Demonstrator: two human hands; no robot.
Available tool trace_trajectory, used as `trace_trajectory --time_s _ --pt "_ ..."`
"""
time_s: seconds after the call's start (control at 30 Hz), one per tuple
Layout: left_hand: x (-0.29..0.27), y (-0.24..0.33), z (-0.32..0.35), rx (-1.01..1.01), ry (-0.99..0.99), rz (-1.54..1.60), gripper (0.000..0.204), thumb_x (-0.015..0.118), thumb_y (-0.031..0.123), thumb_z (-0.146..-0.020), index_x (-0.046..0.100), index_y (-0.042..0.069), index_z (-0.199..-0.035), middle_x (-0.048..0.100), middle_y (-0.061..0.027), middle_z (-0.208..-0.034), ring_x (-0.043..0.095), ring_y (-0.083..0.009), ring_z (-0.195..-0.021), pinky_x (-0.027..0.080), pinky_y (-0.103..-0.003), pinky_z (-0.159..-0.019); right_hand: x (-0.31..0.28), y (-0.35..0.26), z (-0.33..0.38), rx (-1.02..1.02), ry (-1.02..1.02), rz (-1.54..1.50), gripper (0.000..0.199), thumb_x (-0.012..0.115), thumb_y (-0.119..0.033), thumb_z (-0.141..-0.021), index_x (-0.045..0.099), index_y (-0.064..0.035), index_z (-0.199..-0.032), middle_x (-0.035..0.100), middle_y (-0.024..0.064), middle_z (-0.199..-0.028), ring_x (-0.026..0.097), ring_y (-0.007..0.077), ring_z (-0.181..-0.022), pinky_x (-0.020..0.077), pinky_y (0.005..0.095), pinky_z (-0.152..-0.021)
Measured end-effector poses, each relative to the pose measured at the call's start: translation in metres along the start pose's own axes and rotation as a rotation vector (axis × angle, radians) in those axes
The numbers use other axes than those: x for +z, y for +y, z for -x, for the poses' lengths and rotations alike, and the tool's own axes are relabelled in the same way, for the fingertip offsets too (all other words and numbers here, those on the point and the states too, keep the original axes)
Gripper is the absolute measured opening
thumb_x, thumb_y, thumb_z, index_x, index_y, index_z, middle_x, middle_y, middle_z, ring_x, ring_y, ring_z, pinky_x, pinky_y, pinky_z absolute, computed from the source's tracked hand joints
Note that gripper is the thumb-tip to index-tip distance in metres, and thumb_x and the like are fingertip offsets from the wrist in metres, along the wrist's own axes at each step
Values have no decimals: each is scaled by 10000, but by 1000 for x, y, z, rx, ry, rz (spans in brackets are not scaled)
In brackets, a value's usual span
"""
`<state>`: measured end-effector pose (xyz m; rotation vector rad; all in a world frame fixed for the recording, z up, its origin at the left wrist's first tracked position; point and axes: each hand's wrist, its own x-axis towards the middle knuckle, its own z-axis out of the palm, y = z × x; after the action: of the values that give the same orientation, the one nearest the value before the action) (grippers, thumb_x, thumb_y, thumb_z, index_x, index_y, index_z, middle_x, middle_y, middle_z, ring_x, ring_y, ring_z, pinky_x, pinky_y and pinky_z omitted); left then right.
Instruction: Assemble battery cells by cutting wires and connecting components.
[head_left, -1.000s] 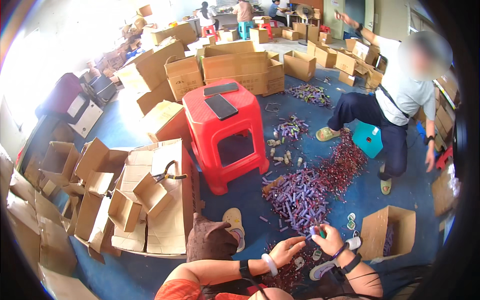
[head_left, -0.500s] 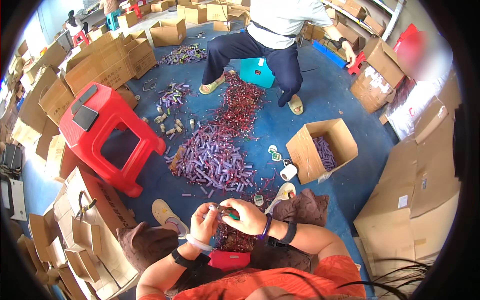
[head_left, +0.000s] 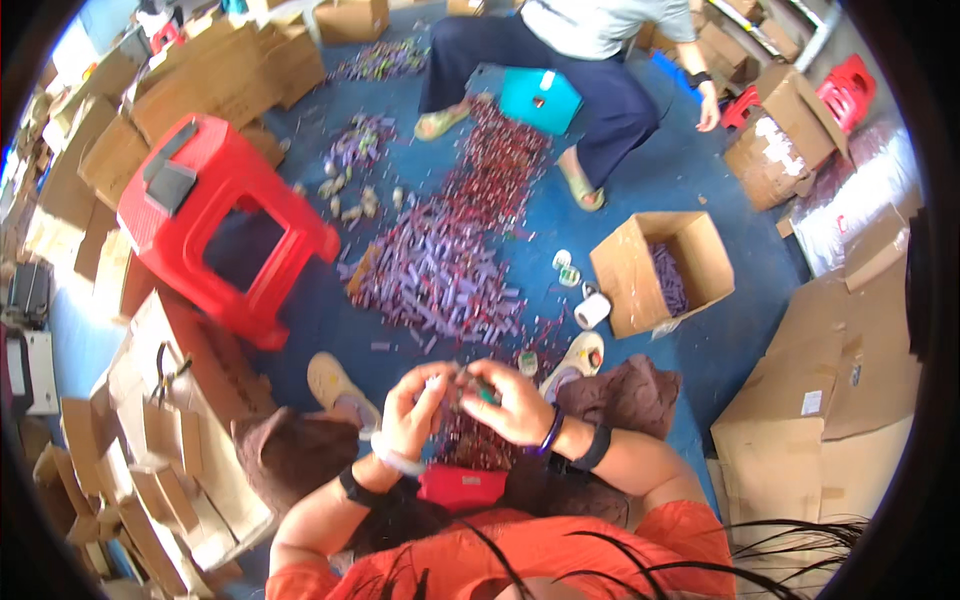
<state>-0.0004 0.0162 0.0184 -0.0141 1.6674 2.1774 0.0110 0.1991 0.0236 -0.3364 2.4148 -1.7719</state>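
Above the floor between my knees, my left hand (head_left: 405, 415) and my right hand (head_left: 512, 408) meet, fingers closed. My left fingertips pinch a small pale piece (head_left: 433, 382), mostly hidden and blurred. A green-handled tool (head_left: 487, 394) is in my right hand; its dark metal end points at the left fingertips. Below them lies a heap of small red-wired parts (head_left: 478, 442), with a red box or pouch (head_left: 462, 486) close to my lap. Just beyond my hands spreads a pile of purple cylindrical cells (head_left: 435, 275), some with red wires.
A red stool (head_left: 225, 225) stands at left, beside cardboard boxes (head_left: 200, 95). Rightward, an open carton (head_left: 625, 285) holds purple cells, with a white roll (head_left: 592, 310) beside it. More red-wired parts (head_left: 495, 170) reach toward a co-worker seated on a teal stool (head_left: 540, 100).
The view has tilted and shifted, so the floor items and co-worker sit differently in it. My hands stay together, the tool still in my right one. The co-worker's hand hangs slightly lower.
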Motion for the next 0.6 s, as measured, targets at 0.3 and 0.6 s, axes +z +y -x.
trace_trajectory --time_s 0.3,0.6 --pt "-6 -4 3 272 -83 -225 244 600 59 -926 606 44 -1170 648 3 -961 482 -23 -628 390 -178 -543 4 6 -1 198 -40 -242 234 660 -130 -875 594 -51 -1085 607 -3 -860 562 70 -802 467 249 -734" --pt "-7 23 17 23 -163 194 198 577 122 -942 611 44 -1121 668 -61 -984 563 -90 -583 420 -222 -506 5 -3 -10 203 -195 -352 181 626 -165 -911 600 -41 -1040 579 -29 -839 524 57 -786 437 246 -699"
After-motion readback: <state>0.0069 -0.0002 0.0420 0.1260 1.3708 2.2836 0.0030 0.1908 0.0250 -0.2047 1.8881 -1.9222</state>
